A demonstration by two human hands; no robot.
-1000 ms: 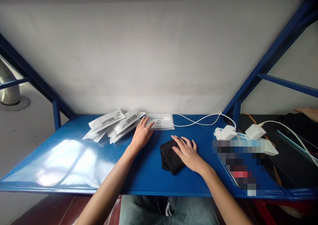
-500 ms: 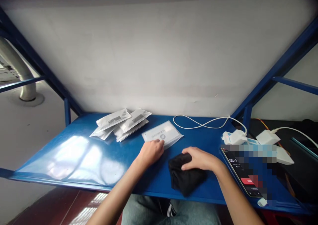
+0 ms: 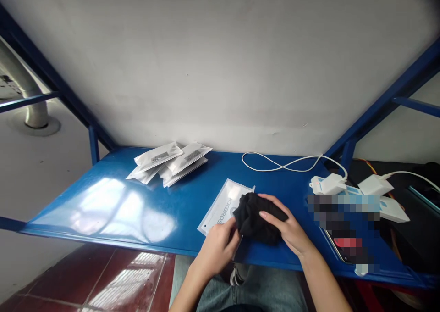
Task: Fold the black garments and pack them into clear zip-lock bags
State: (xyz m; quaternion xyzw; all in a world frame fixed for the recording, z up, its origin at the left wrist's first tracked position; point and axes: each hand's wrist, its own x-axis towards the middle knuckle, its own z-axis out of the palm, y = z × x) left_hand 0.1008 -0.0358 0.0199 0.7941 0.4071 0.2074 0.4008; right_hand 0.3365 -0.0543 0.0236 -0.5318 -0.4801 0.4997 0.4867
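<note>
My right hand (image 3: 282, 222) grips a folded piece of black cloth (image 3: 256, 220), thumb on top and fingers behind. Under the cloth's left side lies a translucent white plastic bag (image 3: 218, 206) with grey printed lettering, partly covered. My left hand (image 3: 222, 243) has its fingers closed at the bag's near end, right against the cloth's left edge. What exactly lies between those fingertips is partly hidden. Cloth and bag are both close to the front edge of the blue table (image 3: 144, 220).
Several filled white packets (image 3: 184, 160) with dark labels lie piled at the back. A white cable (image 3: 261, 165) loops to chargers on a power strip (image 3: 330, 186) at right. A partly blurred phone (image 3: 335, 245) lies nearby. A pale wall (image 3: 206, 73) stands behind.
The bag has turned and come nearer to me. My right hand has lifted the black cloth and brought it left over the bag. My left hand has moved to the bag's near end.
</note>
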